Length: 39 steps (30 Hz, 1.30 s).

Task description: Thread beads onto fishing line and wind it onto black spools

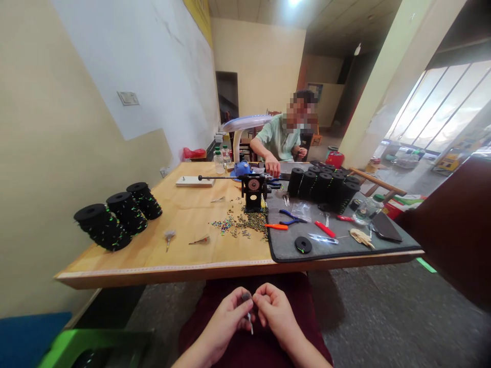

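Note:
Above my lap, in front of the table edge, both of my hands are close together. My left hand is closed, pinching a small piece with a dark rounded end; a thin white strip hangs below its fingers. Beside it, my right hand has thumb and fingertips pressed together near the dark end. What lies between those fingertips is too small to make out. Nearest on the table are a small bundle of thin pieces and a black foam spool.
Three stacks of black foam spools stand at the left, more at the right. A black winding device stands mid-table behind small metal parts. Blue-handled pliers lie on the grey mat. A co-worker sits opposite.

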### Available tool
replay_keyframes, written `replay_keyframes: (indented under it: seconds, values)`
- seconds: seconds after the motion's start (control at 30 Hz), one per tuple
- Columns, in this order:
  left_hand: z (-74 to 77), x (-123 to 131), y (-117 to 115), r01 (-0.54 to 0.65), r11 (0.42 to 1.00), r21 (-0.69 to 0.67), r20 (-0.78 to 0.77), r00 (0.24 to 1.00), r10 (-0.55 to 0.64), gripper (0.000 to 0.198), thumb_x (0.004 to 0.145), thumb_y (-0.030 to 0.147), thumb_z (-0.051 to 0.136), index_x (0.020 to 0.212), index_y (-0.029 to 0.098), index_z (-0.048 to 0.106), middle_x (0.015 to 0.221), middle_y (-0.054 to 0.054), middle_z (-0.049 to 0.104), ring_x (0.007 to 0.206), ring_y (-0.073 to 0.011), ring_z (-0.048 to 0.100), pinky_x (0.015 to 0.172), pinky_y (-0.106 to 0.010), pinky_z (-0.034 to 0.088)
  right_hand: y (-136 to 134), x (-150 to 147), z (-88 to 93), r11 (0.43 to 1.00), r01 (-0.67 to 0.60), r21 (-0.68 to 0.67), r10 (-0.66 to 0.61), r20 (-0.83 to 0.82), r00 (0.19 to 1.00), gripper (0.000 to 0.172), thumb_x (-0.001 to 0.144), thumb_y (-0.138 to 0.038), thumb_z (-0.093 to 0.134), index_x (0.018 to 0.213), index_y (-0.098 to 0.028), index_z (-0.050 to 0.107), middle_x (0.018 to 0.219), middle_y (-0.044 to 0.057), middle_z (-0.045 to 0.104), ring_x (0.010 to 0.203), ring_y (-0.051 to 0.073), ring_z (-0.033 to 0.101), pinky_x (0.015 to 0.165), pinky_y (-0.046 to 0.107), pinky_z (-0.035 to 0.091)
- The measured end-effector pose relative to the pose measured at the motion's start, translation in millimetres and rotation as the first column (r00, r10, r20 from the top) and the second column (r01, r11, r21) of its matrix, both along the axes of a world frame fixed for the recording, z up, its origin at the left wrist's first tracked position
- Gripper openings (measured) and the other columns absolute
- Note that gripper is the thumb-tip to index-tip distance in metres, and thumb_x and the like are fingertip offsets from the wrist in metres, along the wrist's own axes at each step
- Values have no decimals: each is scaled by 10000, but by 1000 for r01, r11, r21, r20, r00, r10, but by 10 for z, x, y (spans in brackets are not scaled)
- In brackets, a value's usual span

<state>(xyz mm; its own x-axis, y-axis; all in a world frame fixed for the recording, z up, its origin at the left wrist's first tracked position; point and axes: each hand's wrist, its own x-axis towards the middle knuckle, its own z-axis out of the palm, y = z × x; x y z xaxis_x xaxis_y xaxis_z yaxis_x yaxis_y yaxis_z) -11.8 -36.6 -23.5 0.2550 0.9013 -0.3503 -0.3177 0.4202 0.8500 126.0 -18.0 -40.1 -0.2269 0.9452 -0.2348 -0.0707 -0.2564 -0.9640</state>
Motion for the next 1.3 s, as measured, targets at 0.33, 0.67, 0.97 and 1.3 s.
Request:
replay_keyframes:
  seconds: [0.33,0.67,0.97,1.3]
  values:
    - [-65,-19,31,-81,997,15,-22,996,81,314,685,385,736,708,181,499,584,61,499,504,-75,455,477,-200,378,-97,13,62,986,-138,-94,131,-74,989,412,655,-545,675,624,-180,487,328,-99,453,279,24,256,369,201,125]
    - [-25,-44,33,-58,970,238,-252,961,119,314,725,449,670,725,189,494,606,73,447,518,-88,407,489,-206,361,-116,2,105,976,-165,-144,145,-134,980,369,656,-494,682,634,-192,471,304,-117,416,277,28,217,363,201,93]
    - [-14,-70,18,-48,923,383,-403,890,213,213,770,373,633,709,195,532,639,41,505,596,-133,469,593,-233,387,-111,-1,133,973,-136,-187,115,-122,986,373,646,-504,684,642,-187,488,300,-116,413,273,25,201,350,201,84]
    - [59,-83,-28,74,845,530,-578,760,297,110,809,275,576,726,204,589,696,-14,594,668,-190,553,602,-257,390,-99,3,134,979,-108,-170,89,-117,989,421,654,-554,683,665,-192,469,312,-118,421,285,26,218,365,192,107]
